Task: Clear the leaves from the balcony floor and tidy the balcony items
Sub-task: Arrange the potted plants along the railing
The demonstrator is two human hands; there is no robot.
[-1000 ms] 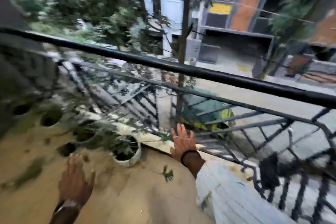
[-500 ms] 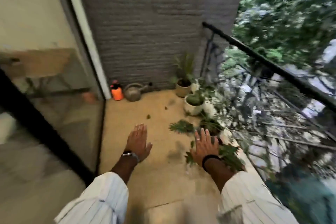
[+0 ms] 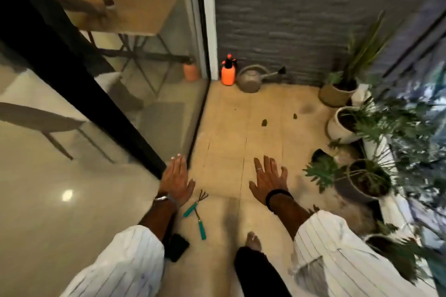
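Both our hands flat, fingers straight, holding nothing: left hand [image 3: 177, 181], right hand [image 3: 269, 181]. Leaves [image 3: 264, 122] lie far ahead on floor [image 3: 224, 128], nr pots. Risk: stepping on rake tools [image 3: 196, 210] underfoot (bare foot), or knocking pot [image 3: 362, 183] w/ sleeve.

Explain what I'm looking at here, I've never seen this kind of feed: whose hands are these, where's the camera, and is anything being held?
There is no machine. A person wears one wide-angle camera on the head, looking forward and down, so the arms in striped sleeves are their own. The left hand and right hand are both stretched out with straight fingers and hold nothing. Below is the tan balcony floor. On it lie a few small leaves, two teal-handled garden tools near the left hand, and a dark flat object I cannot identify. Against the far wall stand an orange spray bottle and a grey watering can. Potted plants line the right side.
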